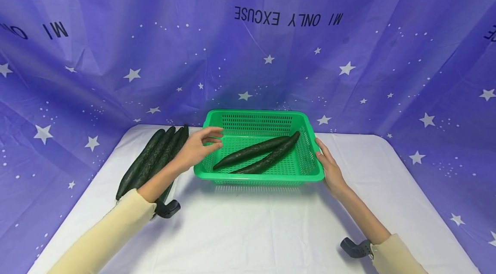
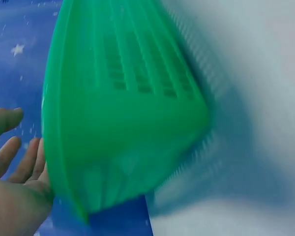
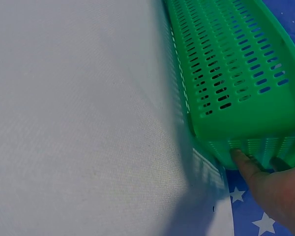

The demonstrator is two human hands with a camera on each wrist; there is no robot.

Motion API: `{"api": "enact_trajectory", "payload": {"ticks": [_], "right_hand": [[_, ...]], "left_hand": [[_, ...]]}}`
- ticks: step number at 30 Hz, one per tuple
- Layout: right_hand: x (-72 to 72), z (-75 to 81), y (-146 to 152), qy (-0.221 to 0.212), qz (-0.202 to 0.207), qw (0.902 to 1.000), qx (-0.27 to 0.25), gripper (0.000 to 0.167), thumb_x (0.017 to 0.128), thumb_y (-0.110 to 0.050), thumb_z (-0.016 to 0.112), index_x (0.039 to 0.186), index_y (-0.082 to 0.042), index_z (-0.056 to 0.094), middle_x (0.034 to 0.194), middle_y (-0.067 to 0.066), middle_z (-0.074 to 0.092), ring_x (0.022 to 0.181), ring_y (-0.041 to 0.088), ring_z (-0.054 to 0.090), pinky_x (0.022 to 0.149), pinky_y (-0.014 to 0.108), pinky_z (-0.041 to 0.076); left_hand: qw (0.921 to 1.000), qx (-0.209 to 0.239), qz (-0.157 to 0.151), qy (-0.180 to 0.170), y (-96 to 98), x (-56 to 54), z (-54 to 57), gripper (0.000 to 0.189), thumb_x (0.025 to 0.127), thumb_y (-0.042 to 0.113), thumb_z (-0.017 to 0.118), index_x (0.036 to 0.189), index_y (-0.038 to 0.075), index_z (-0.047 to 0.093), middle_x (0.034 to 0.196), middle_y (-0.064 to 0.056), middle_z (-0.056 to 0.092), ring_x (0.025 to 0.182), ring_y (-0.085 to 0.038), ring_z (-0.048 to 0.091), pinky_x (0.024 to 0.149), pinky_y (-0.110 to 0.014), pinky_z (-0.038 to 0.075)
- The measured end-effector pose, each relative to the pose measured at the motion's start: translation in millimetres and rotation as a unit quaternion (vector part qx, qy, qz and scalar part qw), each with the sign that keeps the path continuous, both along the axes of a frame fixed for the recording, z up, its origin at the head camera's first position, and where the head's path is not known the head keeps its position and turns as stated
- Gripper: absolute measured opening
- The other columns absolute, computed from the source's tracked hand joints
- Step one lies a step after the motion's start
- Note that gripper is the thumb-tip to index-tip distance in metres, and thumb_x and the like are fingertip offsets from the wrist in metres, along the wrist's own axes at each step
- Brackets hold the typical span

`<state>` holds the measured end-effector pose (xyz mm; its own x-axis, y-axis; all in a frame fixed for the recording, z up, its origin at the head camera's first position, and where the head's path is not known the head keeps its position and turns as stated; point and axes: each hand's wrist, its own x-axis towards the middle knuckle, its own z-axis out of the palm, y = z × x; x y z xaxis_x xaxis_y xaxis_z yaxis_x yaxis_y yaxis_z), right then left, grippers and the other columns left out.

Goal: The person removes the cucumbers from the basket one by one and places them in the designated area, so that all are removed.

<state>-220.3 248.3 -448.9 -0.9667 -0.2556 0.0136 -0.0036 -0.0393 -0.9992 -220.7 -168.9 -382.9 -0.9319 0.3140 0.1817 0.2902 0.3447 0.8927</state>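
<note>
A green plastic basket (image 1: pixel 257 177) with slotted walls is on the white table, two dark green cucumbers (image 1: pixel 252 152) lying crossed inside it. My right hand (image 1: pixel 331 170) holds the basket's right end at the rim; in the right wrist view its fingers (image 3: pixel 248 167) touch the outer end wall. Over the basket's left end, my left hand (image 1: pixel 199 147) hovers with loosely bent fingers and nothing between them. The left wrist view shows that hand (image 2: pixel 19 182) beside the basket rim (image 2: pixel 56 123). Several more cucumbers (image 1: pixel 141 160) lie side by side at the left, partly hidden by my left forearm.
White cloth covers the table (image 1: pixel 248 231). A purple curtain (image 1: pixel 232 50) with stars and lettering hangs behind and at both sides. Dark wrist-camera mounts (image 1: pixel 167 208) are strapped to both wrists.
</note>
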Motion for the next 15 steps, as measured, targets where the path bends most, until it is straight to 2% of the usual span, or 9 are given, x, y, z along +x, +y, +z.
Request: {"api": "enact_trajectory", "payload": {"ticks": [6,11,15], "right_hand": [[-0.6,-1.2,0.7,0.003,0.0,1.0,0.006,0.058,0.111,-0.035,0.03,0.163,-0.024,0.006,0.152,0.019,0.028,0.107,0.014,0.056,0.084,0.024,0.05],[-1.0,-1.8,1.0,0.003,0.0,1.0,0.009,0.058,0.111,-0.036,0.03,0.163,-0.024,0.006,0.151,0.019,0.029,0.107,0.014,0.056,0.084,0.025,0.05],[-0.9,-1.5,0.8,0.004,-0.001,0.9999,0.01,0.058,0.111,-0.036,0.03,0.163,-0.024,0.006,0.149,0.019,0.031,0.106,0.015,0.057,0.084,0.025,0.05]], "left_hand": [[0.9986,-0.007,-0.042,-0.033,37.4,-6.2,-8.6,0.055,0.095,0.009,0.069,0.146,0.008,0.049,0.134,-0.017,0.056,0.118,-0.033,0.059,0.094,-0.043,0.051],[0.9954,-0.031,-0.064,-0.065,64.7,-13.6,-18.4,0.056,0.094,0.009,0.071,0.146,0.009,0.05,0.134,-0.019,0.057,0.118,-0.033,0.058,0.093,-0.042,0.051],[0.9901,-0.061,-0.083,-0.096,84.4,-17.0,-19.6,0.06,0.094,0.008,0.071,0.148,0.007,0.047,0.138,-0.021,0.053,0.123,-0.036,0.054,0.096,-0.044,0.049]]}}
